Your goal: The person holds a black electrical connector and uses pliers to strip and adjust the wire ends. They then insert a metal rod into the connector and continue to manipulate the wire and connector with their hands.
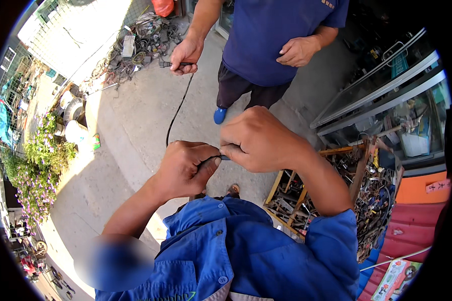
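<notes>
The black cable point(224, 157) was up in front of my chest, a short dark bit of it showing between my two hands. My left hand point(183, 168) was clamped on it, thumb and forefinger pinched together, and my right hand point(258, 140) was closed on it just beside, though my knuckles hid much of that grip.

I judged the step in hand to be close fingertip work on that short stretch; whether I was twisting, pulling or straightening it, I couldn't tell. The next move called for a firm left pinch and small, careful turns from the right, without yanking the line.

Beyond my left hand, what looked like the same cable ran up to the co-worker's hand point(187, 54), which was closed around a dark fitting point(164, 64). Under us lay the concrete floor point(118, 145). To my right stood a yellow-framed bin point(272, 188) crowded with metal odds and ends; farther off, a heap of old wires point(145, 50) lay near the fence.
</notes>
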The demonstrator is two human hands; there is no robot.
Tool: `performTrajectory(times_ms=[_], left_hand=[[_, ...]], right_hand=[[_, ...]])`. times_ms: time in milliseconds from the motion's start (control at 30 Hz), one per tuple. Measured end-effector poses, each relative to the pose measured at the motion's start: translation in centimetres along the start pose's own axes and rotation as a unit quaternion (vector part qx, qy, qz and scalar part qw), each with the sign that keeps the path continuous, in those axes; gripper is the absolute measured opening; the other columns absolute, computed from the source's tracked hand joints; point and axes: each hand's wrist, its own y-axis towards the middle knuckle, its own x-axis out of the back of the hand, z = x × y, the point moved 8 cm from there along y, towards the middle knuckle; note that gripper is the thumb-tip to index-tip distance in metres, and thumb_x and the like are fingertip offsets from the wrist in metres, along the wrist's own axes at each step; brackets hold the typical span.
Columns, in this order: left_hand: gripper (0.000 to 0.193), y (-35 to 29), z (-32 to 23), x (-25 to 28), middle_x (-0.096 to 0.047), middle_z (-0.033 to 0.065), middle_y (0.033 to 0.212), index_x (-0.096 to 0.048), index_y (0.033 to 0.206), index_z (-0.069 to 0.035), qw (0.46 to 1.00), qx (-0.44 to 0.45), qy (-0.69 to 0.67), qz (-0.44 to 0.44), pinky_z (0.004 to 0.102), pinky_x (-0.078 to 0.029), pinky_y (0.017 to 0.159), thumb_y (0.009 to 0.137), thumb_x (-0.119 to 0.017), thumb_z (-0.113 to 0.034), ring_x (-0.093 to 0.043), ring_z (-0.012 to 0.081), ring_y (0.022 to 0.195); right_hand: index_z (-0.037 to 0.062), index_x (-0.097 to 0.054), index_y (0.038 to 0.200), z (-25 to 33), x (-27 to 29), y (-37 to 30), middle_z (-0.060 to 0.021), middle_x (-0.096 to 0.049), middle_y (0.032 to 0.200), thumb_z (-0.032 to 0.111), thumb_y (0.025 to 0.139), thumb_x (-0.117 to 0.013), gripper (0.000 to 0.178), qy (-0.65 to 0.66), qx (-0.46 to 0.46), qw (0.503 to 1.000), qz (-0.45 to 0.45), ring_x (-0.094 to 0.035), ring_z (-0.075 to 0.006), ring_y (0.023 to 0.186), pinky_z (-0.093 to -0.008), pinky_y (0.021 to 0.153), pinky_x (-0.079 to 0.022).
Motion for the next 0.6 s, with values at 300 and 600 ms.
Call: performTrajectory(times_ms=[300, 600], left_hand=[[0.011, -0.1, 0.1, 0.1, -0.065, 0.0163, 0.071, -0.070, 0.090, 0.000, 0.991, 0.040, 0.053, -0.114, 0.0401, -0.048, 0.053, 0.080, -0.067, -0.002, -0.063, 0.0355, 0.060], [0.009, 0.2, 0.2, -0.2, -0.065, 0.0185, 0.073, -0.068, 0.094, 0.001, 0.987, 0.046, 0.021, -0.156, 0.0398, -0.048, 0.053, 0.085, -0.067, -0.003, -0.063, 0.0364, 0.060]], right_hand=[[0.0032, -0.059, 0.077, 4.7, -1.3, -2.7, -0.0042, -0.055, 0.068, 0.014, 0.068, -0.069, 0.017, -0.244, -0.067, 0.964, -0.079, -0.063, -0.0205, 0.061, -0.0337, 0.051, -0.049], [-0.0028, -0.066, 0.093, 3.3, -3.5, -6.7, -0.0100, -0.061, 0.068, -0.002, 0.085, -0.070, 0.009, -0.034, -0.155, 0.898, -0.410, -0.057, -0.0191, 0.047, -0.0312, 0.043, -0.042]])
